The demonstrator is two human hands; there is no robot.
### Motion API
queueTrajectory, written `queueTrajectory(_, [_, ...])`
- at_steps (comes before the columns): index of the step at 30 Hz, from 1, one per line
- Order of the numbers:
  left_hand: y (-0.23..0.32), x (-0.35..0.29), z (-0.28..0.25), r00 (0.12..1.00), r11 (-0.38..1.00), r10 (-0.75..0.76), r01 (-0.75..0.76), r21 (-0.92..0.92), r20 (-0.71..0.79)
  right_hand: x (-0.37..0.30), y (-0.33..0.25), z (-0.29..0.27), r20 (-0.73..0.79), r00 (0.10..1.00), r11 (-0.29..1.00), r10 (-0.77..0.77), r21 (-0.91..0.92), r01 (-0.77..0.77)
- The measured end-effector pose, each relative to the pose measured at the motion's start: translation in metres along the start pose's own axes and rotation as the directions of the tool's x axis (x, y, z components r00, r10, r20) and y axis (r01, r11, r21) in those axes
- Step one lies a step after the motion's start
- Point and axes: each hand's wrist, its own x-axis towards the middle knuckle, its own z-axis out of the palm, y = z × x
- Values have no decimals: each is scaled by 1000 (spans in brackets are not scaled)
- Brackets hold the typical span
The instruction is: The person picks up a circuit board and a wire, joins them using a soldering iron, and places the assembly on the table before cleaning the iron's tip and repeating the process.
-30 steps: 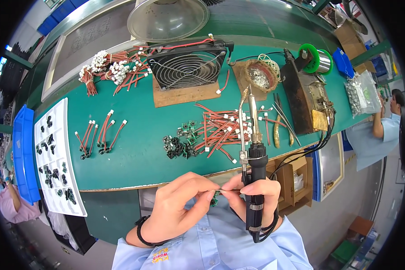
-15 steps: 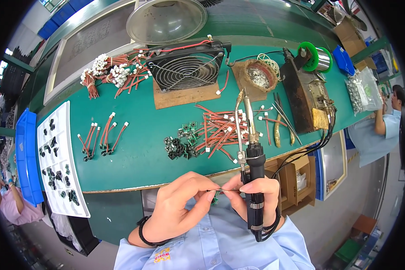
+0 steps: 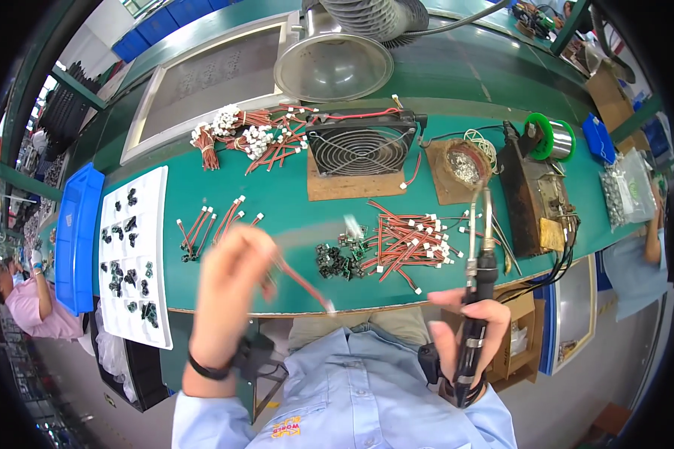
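Observation:
My left hand [image 3: 236, 273], smeared by motion, is closed over the left part of the green bench near the wired boards [image 3: 221, 224]. From its fingers hangs a short red-and-black cable [image 3: 303, 284] with a white connector at its free end; whether a board is on the held end cannot be made out. My right hand [image 3: 475, 329] grips the black handle of a soldering iron [image 3: 485, 273], tip upward, at the bench's front edge. Beyond it lie a heap of red-and-black cables [image 3: 416, 243] and a pile of small black-and-green boards [image 3: 337, 260].
A white tray [image 3: 154, 196] with small parts and a blue bin [image 3: 79, 239] stand left. Behind are bundled cables [image 3: 258, 142], a fan [image 3: 363, 153] and a metal hood [image 3: 333, 71]. A dark soldering station [image 3: 523, 198] and solder spool [image 3: 553, 141] stand right. Other people sit at both sides.
My hands have parted: the left swung left and forward with the cable, the right moved slightly right with the iron. The head view has shifted, so the bench appears lower and further right.

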Motion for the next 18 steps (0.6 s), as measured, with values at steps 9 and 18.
queueTrajectory(9, [-14,69,-39,994,975,-99,88,-203,-43,-14,1,-9,-170,973,988,154,34,-151])
queueTrajectory(18, [-19,-34,3,996,989,27,-38,-143,-79,-9,47,4,-36,988,892,149,-426,-150])
